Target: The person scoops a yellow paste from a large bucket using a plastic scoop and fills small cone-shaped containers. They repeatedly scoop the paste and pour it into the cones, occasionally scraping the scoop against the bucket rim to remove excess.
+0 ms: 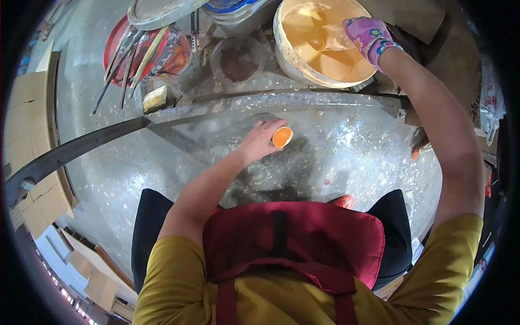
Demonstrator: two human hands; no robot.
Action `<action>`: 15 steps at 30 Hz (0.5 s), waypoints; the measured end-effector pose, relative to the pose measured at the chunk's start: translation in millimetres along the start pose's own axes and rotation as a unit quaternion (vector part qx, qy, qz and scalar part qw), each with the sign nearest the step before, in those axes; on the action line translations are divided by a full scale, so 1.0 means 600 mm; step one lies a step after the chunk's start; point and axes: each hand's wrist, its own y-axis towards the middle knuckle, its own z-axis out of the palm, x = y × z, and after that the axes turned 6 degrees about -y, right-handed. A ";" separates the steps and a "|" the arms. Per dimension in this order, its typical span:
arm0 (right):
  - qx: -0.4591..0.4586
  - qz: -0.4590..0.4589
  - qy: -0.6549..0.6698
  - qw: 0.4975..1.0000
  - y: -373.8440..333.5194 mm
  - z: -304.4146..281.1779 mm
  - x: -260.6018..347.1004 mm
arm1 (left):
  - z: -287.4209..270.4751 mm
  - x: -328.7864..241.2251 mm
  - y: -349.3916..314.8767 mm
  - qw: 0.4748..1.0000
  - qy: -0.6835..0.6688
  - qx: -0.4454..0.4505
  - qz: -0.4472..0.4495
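Observation:
My bare left hand (262, 142) is wrapped round a small cup (282, 137), held over the concrete floor, with its orange inside facing up. Over the right part of a large white bucket (280, 53) is my right hand (368, 36), in a pink-purple flowered glove. Its fingers are closed, and a pale, translucent shape shows beneath them against the orange liquid (303, 40). What exactly that hand grips is hard to make out. The liquid looks smooth, with lighter swirls near the glove.
A dark metal bar (227, 103) crosses between me and the containers. Beyond it stand a clear tub of brown residue (238, 59) and a red paint-stained container (116, 40) with several brushes lying across it. A yellowish block (155, 98) sits by the bar. Cardboard (24, 114) lines the left.

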 end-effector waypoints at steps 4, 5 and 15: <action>0.012 -0.006 0.033 0.999 0.013 0.005 0.035 | 0.013 0.013 0.004 0.995 -0.037 -0.062 0.064; 0.014 0.007 0.081 0.997 0.019 0.026 0.042 | 0.016 0.008 0.002 0.995 -0.042 -0.075 0.057; -0.086 0.010 0.253 0.964 0.003 0.065 0.050 | -0.061 -0.028 -0.041 0.981 -0.101 -0.143 0.086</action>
